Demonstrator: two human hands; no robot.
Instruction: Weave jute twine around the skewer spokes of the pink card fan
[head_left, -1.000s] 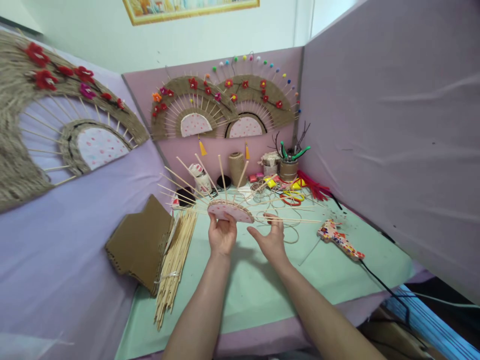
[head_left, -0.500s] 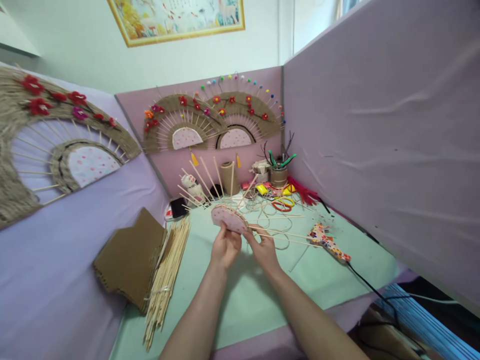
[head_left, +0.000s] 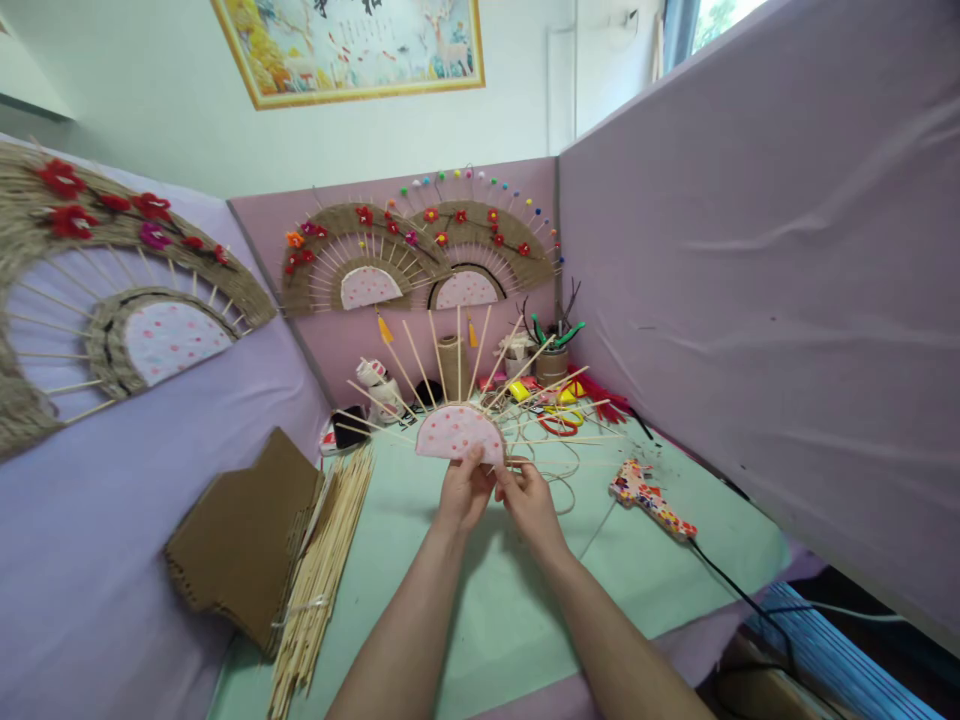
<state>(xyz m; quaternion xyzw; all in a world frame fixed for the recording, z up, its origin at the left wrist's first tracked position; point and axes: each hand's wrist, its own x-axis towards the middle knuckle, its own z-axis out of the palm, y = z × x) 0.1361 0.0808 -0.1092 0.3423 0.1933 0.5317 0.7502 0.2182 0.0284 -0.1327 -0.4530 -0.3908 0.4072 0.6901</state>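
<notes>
Upright above the table, a half-round fan base in pink dotted cloth faces me, with several thin wooden sticks spreading out from its curved edge. My left hand pinches its lower edge, thumb on the cloth front. My right hand is closed at the lower right corner, where the thumb and fingers meet around the end of the base and a stick. Fingers behind the base are hidden.
A floral glue gun lies at right with its cord trailing. Bundled sticks and brown cardboard lie left. Twine, scissors and a twine roll are behind. Finished fans hang on the partitions.
The fan base has turned from a tilted, edge-on position to face me more squarely, its sticks now fanning upward and to both sides. Both hands keep hold of it; the view has shifted slightly.
</notes>
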